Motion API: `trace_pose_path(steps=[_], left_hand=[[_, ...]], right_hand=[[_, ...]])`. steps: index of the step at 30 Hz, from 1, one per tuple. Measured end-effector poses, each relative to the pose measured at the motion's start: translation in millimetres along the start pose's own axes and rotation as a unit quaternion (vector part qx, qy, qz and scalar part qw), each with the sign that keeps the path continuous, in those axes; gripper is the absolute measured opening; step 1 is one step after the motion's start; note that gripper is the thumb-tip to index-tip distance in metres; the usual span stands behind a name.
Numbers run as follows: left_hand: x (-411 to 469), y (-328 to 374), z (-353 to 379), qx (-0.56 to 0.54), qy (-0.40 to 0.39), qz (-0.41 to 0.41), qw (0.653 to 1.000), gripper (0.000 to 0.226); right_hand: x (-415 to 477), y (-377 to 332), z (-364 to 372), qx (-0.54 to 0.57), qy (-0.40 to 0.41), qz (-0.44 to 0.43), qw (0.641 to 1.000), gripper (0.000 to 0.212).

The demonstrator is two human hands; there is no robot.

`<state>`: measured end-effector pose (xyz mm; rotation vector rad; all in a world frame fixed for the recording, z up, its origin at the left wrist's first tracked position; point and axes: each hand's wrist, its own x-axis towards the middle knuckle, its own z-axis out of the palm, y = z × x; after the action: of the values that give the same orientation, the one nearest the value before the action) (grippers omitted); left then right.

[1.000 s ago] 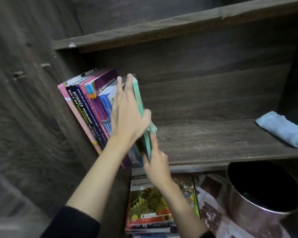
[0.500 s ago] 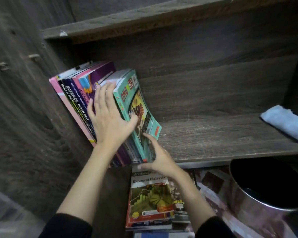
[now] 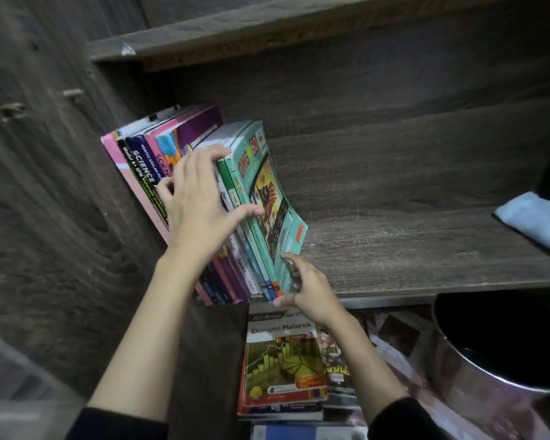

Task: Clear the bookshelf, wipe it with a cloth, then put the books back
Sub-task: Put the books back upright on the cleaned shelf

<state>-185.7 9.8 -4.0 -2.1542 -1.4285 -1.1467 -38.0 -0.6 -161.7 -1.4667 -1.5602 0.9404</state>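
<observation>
The bookshelf [image 3: 410,255] carries a row of books [image 3: 140,160] leaning left against its side wall, long axes upright but tipped. The teal book [image 3: 267,185], outermost on the right, bows away from the row. The left grip [image 3: 197,208] spans the spines higher up, thumb hooked over the teal cover. The right grip [image 3: 311,289] pinches its lower corner, so the seating push likely runs leftward.
</observation>
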Motion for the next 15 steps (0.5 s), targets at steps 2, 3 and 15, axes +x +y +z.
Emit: trace_pose_path(steps=[2, 3, 15], left_hand=[[-1.0, -1.3, 1.6, -0.004, 0.003, 0.0, 1.0, 0.088], [-1.4, -1.9, 2.1, -0.005, 0.005, 0.0, 1.0, 0.088], [4.3, -13.4, -31.6, 0.151, -0.109, 0.075, 0.98, 0.098]], right_hand=[[1.3, 2.8, 2.6, -0.002, 0.005, 0.002, 1.0, 0.092], [1.5, 3.6, 3.6, -0.002, 0.006, 0.0, 1.0, 0.092], [-6.4, -10.6, 4.5, -0.072, -0.001, -0.008, 0.997, 0.092]])
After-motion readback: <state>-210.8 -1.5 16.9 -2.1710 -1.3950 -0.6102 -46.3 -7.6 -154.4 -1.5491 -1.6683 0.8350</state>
